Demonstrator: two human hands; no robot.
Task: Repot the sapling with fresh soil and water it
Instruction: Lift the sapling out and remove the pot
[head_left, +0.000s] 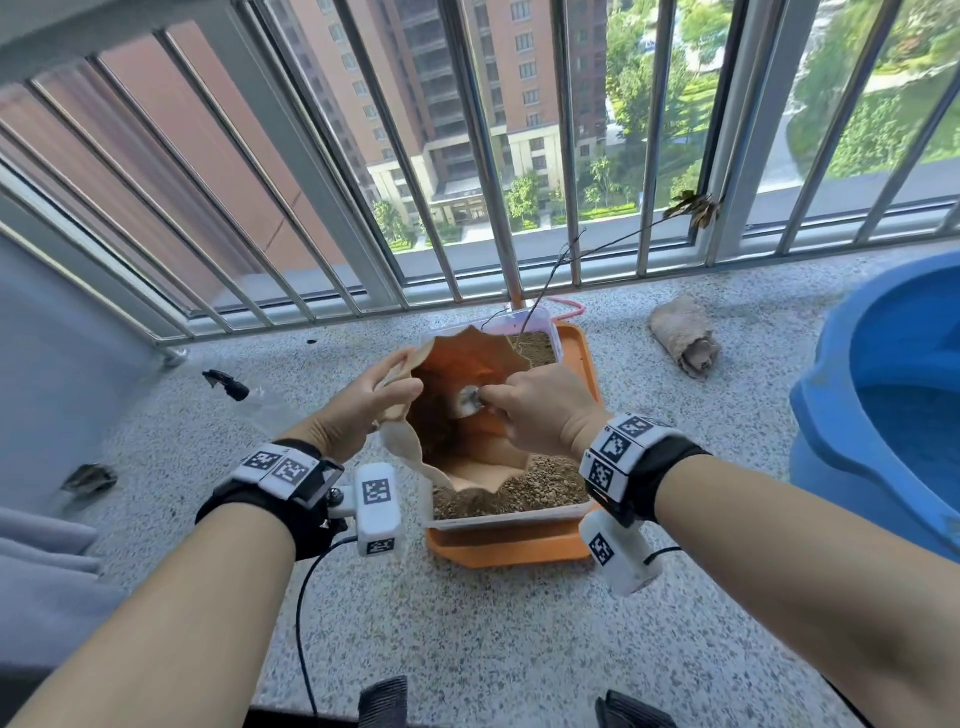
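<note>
On the speckled balcony floor, by the railing:
Orange tray (582, 358): landmark; sits on the floor (467, 634) just before the metal railing (483, 156).
Clear tub (519, 512): rests inside the orange tray; holds brown gritty soil (535, 486) at its near and far ends.
Pot (467, 358): wavy-rimmed, pale outside and orange inside, tilted over the clear tub above the orange tray, mouth turned toward the camera; dark soil shows in its lower left interior.
Left hand (363, 410): at the left edge of the orange tray; fingers and thumb curled around the pot's left rim, gripping it.
Right hand (540, 415): over the middle of the orange tray; fingers bunched together, pinching a small shiny metal scoop or spoon (467, 401) inside the pot's mouth.
Sapling (597, 249): thin bare stem rising from the soil at the far end of the orange tray, leaning right toward the railing; a few dry brown leaves (693, 208) at its tip.
Wrist bands: black straps with printed marker blocks on both wrists, nearer the camera than the orange tray.
Blue basin (883, 389): right of the orange tray, well apart; water inside.
Rolled cloth (683, 338): beige, on the floor between the orange tray and the blue basin, toward the railing.
Dark scraps (226, 384): on the floor left of the orange tray.
</note>
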